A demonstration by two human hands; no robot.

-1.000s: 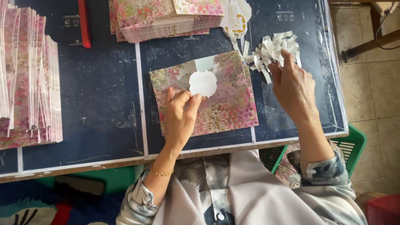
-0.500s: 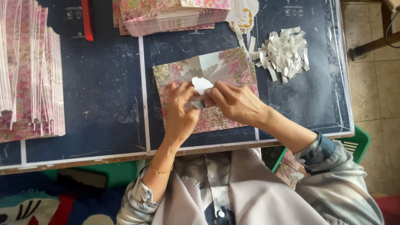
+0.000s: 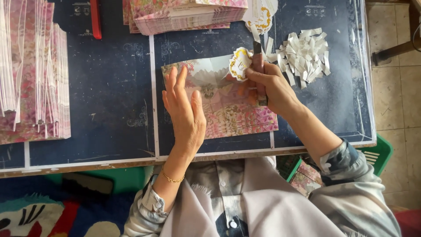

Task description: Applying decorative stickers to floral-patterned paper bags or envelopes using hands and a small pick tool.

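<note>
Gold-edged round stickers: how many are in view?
2. One sticker is pinched in the right hand over the floral card; another lies at the table's far edge beside the card stack. More may be hidden.

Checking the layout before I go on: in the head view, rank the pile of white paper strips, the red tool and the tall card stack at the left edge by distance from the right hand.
From the right hand:
1. Pile of white paper strips, just beyond it, to the right.
2. Red tool, far corner, left.
3. Tall card stack, left table edge, farthest.
</note>
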